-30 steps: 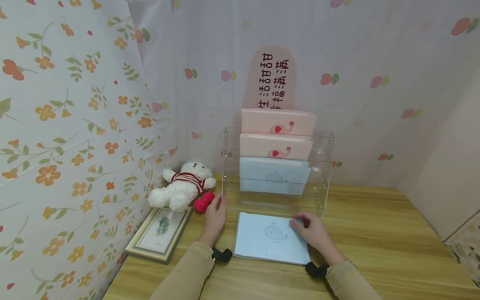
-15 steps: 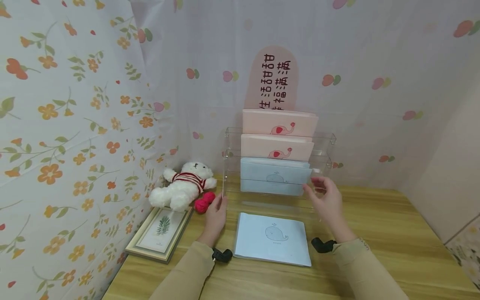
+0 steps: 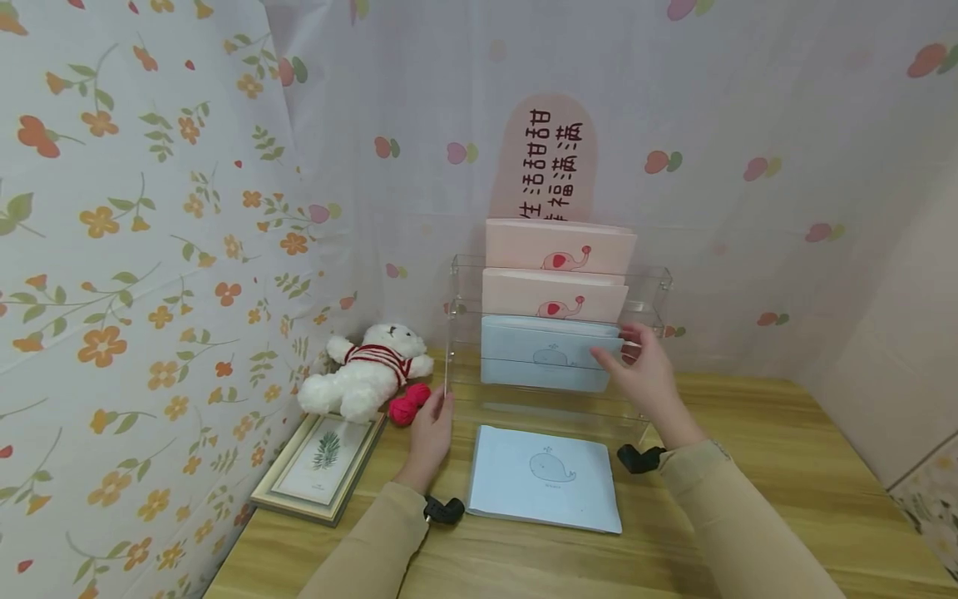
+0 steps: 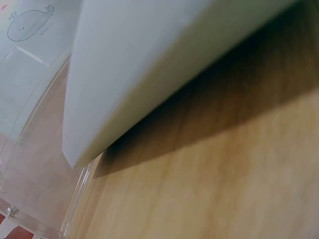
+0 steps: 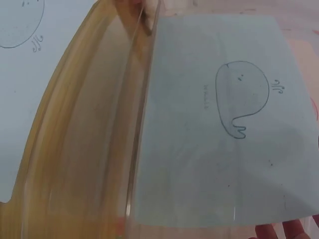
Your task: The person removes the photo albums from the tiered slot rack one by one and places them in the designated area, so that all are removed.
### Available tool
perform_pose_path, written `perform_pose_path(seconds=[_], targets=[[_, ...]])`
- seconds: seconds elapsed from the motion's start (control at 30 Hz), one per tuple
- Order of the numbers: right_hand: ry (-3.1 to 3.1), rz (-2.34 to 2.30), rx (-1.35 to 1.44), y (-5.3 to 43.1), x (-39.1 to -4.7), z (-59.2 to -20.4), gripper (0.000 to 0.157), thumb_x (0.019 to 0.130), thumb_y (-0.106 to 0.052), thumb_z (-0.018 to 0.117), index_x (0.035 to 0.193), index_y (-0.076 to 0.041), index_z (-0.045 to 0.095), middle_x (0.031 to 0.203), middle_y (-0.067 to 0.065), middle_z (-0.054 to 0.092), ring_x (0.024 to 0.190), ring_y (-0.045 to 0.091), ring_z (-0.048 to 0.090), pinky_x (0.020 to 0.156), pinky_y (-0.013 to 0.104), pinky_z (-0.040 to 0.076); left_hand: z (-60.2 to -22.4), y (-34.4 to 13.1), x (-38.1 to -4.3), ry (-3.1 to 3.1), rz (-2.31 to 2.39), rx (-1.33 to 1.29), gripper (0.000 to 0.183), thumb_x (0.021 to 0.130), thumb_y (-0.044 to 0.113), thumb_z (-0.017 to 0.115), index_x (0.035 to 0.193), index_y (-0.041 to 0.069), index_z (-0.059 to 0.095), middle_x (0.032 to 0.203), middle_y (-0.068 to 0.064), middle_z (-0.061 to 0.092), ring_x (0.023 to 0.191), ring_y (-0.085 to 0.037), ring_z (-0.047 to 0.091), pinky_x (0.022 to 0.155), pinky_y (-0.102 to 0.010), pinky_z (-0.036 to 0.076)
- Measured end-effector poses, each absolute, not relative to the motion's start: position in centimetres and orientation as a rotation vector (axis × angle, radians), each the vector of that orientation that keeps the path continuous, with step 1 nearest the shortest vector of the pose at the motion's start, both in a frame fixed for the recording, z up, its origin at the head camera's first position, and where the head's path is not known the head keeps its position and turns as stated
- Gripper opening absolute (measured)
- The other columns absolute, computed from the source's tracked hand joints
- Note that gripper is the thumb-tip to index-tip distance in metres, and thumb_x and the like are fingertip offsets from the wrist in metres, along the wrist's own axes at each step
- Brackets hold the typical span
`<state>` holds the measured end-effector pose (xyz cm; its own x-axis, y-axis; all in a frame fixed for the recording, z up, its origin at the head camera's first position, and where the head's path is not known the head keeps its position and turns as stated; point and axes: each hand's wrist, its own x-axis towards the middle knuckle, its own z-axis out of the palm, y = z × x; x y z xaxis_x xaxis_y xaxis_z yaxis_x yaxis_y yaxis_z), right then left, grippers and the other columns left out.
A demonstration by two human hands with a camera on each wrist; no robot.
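A clear acrylic rack (image 3: 550,408) stands at the back of the table. In its front tier is a light-blue booklet (image 3: 516,349) with a whale drawing; two pink elephant booklets (image 3: 524,241) rise behind it. My right hand (image 3: 651,378) pinches the blue booklet's right edge, thumb in front and fingers behind. Fingertips (image 5: 294,230) show at its edge in the right wrist view. My left hand (image 3: 432,433) holds the rack's left side near the bottom. Before the rack, a second light-blue whale booklet (image 3: 516,482) lies flat between the forearms.
At left a white plush bear (image 3: 362,378) in a striped shirt lies against the wall, with a pink-red yarn bundle (image 3: 407,405) beside it. A framed leaf print (image 3: 322,466) lies near the table's left edge. Patterned cloth (image 3: 419,100) covers the walls.
My right hand has left the flat booklet, moved up to the rack and taken the right edge of the front blue booklet. The left hand has stayed at the rack's side.
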<state>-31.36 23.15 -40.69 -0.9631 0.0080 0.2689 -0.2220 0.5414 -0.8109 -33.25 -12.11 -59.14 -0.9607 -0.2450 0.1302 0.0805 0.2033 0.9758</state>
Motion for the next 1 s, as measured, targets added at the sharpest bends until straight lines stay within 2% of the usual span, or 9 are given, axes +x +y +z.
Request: perform_pose_path(seconds=[0.17, 0.3, 0.5, 0.73, 0.87, 0.9, 1.0], targets=[[-2.563, 1.331, 0.175, 22.4, -31.7, -40.0, 0.084, 0.102, -0.045, 0.079, 0.164, -0.004, 0.039, 0.161, 0.029, 0.05, 0.141, 0.049, 0.056, 0.123, 0.064, 0.049, -59.3, -12.0, -33.3, -2.221, -1.771, 0.121, 0.054, 0.112, 0.049, 0.062, 0.154, 0.016, 0.065, 0.149, -0.013, 0.072, 0.139, -0.037, 0.067, 0.119, -0.06, 0.053], [-2.571, 1.276, 0.203, 21.9, -32.4, -39.5, 0.077, 0.101, -0.04, 0.081, 0.161, -0.006, 0.045, 0.16, 0.025, 0.056, 0.14, 0.043, 0.056, 0.117, 0.058, 0.049, -58.7, -11.9, -32.8, -2.217, -1.734, 0.096, 0.052, 0.113, 0.046, 0.06, 0.152, 0.012, 0.067, 0.146, -0.018, 0.073, 0.134, -0.041, 0.069, 0.115, -0.062, 0.055], [-2.545, 1.395, 0.215, 22.0, -33.6, -39.8, 0.063, 0.097, -0.023, 0.087, 0.151, -0.008, 0.058, 0.153, 0.021, 0.063, 0.144, 0.041, 0.055, 0.127, 0.062, 0.042, -58.6, -11.9, -32.9, -2.236, -1.768, 0.121, 0.056, 0.111, 0.054, 0.06, 0.153, 0.017, 0.066, 0.148, -0.012, 0.073, 0.136, -0.034, 0.069, 0.116, -0.056, 0.056], [-2.529, 1.578, 0.148, 22.3, -34.2, -40.5, 0.052, 0.098, -0.016, 0.085, 0.147, -0.011, 0.066, 0.157, 0.017, 0.06, 0.145, 0.038, 0.053, 0.129, 0.061, 0.039, -55.9, -11.2, -31.1, -2.225, -1.796, 0.111, 0.049, 0.115, 0.035, 0.059, 0.153, 0.005, 0.064, 0.147, -0.024, 0.071, 0.136, -0.045, 0.066, 0.118, -0.063, 0.052], [-2.553, 1.564, 0.158, 22.2, -34.5, -40.3, 0.048, 0.099, -0.014, 0.084, 0.143, -0.011, 0.068, 0.158, 0.017, 0.061, 0.147, 0.04, 0.051, 0.129, 0.063, 0.038, -55.5, -11.1, -30.9, -2.224, -1.786, 0.15, 0.044, 0.114, 0.03, 0.06, 0.152, 0.007, 0.066, 0.147, -0.02, 0.072, 0.136, -0.041, 0.067, 0.119, -0.061, 0.053], [-2.562, 1.556, 0.158, 22.1, -34.5, -40.2, 0.046, 0.099, -0.014, 0.083, 0.143, -0.011, 0.069, 0.158, 0.017, 0.061, 0.148, 0.04, 0.051, 0.129, 0.063, 0.037, -55.9, -11.2, -31.2, -2.231, -1.771, 0.146, 0.046, 0.114, 0.034, 0.06, 0.152, 0.009, 0.066, 0.148, -0.019, 0.072, 0.136, -0.04, 0.067, 0.118, -0.06, 0.054], [-2.581, 1.538, 0.132, 21.8, -34.6, -40.2, 0.04, 0.1, -0.015, 0.082, 0.138, -0.011, 0.071, 0.156, 0.016, 0.062, 0.148, 0.04, 0.05, 0.129, 0.064, 0.036, -56.1, -11.4, -31.2, -2.226, -1.771, 0.142, 0.046, 0.114, 0.034, 0.06, 0.152, 0.008, 0.066, 0.148, -0.02, 0.072, 0.136, -0.041, 0.067, 0.117, -0.061, 0.054]])
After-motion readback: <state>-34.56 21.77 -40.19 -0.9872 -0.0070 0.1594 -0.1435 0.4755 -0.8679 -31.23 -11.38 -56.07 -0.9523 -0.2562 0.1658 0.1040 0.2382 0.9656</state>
